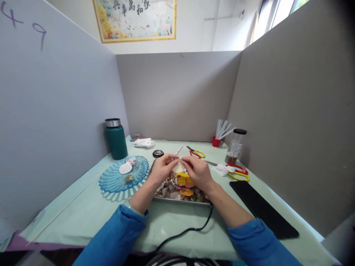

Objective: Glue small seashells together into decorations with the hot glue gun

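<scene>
My left hand (pixel 162 170) and my right hand (pixel 197 171) meet above a metal tray (pixel 180 201) full of several seashells. Both pinch a pale shell (pixel 179 166) held between their fingertips. Right under the hands, a yellow object (pixel 184 180) and an orange shell (pixel 186 192) lie in the tray. Both sleeves are blue.
A blue glass plate (pixel 111 181) with a white shell (pixel 125 168) sits at the left, a green flask (pixel 116 138) behind it. Scissors (pixel 197 152), red-yellow pliers (pixel 239 172), a jar (pixel 235 147), a red cup (pixel 216 141), a black pad (pixel 263 210) and a black cable (pixel 191 229) surround the tray.
</scene>
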Demonstrator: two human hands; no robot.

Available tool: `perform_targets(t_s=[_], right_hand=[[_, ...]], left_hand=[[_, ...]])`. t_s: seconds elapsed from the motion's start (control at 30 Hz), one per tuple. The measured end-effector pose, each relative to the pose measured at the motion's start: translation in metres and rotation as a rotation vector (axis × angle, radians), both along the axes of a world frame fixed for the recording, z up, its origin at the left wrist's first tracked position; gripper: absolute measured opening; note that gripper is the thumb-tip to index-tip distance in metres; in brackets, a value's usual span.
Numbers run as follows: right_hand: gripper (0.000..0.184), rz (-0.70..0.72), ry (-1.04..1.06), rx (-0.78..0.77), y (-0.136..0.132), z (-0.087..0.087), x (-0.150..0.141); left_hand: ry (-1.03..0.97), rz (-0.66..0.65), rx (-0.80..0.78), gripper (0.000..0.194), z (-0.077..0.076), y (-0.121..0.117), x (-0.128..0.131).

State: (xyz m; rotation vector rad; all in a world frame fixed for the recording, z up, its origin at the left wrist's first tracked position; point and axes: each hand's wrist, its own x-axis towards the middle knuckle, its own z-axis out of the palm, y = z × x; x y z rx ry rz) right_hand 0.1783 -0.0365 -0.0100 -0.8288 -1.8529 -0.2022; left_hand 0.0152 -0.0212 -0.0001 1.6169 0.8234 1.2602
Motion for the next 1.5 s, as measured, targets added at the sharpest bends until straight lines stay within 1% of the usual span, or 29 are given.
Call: perform_targets(t_s=[0.27, 0.4, 0.47, 0.77, 0.97, 1.17, 1.33, 1.5], right_hand=[[0.012, -0.015, 0.039, -0.030, -0.0002, -0.0006, -0.0002], [0.017, -0.043, 0.082, -0.077, 0.0000, -0.0021, 0.0002], [0.016, -0.056, 0.079, -0.088, -0.0002, -0.0022, 0.0004], [0.012, -0.070, 0.057, -0.068, -0.0014, -0.0006, 0.0000], [0.012, -0.075, 0.056, -0.073, -0.0029, 0.0000, -0.0001], [0.013, -0.076, 0.076, -0.077, -0.0031, -0.0003, 0.0001], [0.017, -0.078, 0.085, -0.093, -0.0029, -0.0012, 0.0002], [0.015, -0.074, 0.075, -0.092, -0.0040, -0.0001, -0.0003]], left_hand=[[-0.017, 0.013, 0.005, 0.028, 0.0035, -0.0026, 0.0006], [-0.026, 0.001, 0.003, 0.028, 0.0038, -0.0024, 0.0004], [-0.029, 0.007, 0.003, 0.028, 0.0032, -0.0017, 0.0004], [-0.037, 0.005, 0.023, 0.030, 0.0027, -0.0028, -0.0001], [-0.061, -0.023, 0.033, 0.030, 0.0034, -0.0042, -0.0010], [-0.082, -0.073, 0.010, 0.031, 0.0034, -0.0037, -0.0015], [-0.066, -0.079, -0.003, 0.031, 0.0038, -0.0036, -0.0004], [-0.065, -0.078, -0.007, 0.031, 0.0041, -0.0043, -0.0002]])
